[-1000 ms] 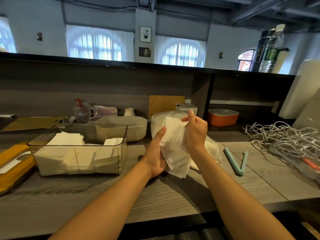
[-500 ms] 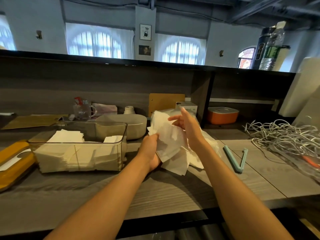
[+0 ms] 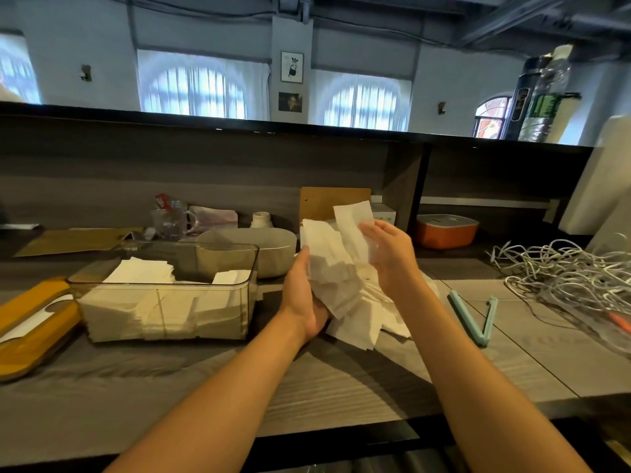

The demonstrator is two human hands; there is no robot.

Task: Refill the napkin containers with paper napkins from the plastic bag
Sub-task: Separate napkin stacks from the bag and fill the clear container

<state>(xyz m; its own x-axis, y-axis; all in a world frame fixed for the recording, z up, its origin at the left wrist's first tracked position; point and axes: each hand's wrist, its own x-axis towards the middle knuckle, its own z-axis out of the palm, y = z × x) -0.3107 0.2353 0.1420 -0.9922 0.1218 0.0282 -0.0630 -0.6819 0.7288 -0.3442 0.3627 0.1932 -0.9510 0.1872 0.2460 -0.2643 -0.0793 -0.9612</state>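
A loose bundle of white paper napkins [image 3: 336,268] stands fanned out between both hands above the counter. My left hand [image 3: 302,298] grips the bundle from below and the left. My right hand [image 3: 389,254] holds its upper right side, with one napkin sticking up past the fingers. The plastic bag [image 3: 428,283] is mostly hidden behind my right wrist. To the left stands a clear napkin container [image 3: 164,291], partly filled with stacked white napkins.
A yellow lid [image 3: 30,322] lies left of the container. Behind are a grey oval box [image 3: 273,247], a glass mug [image 3: 169,221] and an orange box [image 3: 445,230]. A teal bag clip [image 3: 474,317] and a tangle of white cables [image 3: 566,274] lie to the right.
The napkin bundle has been lifted and fanned wider. My right hand has shifted to the right side of the stack, with one napkin now raised above it.
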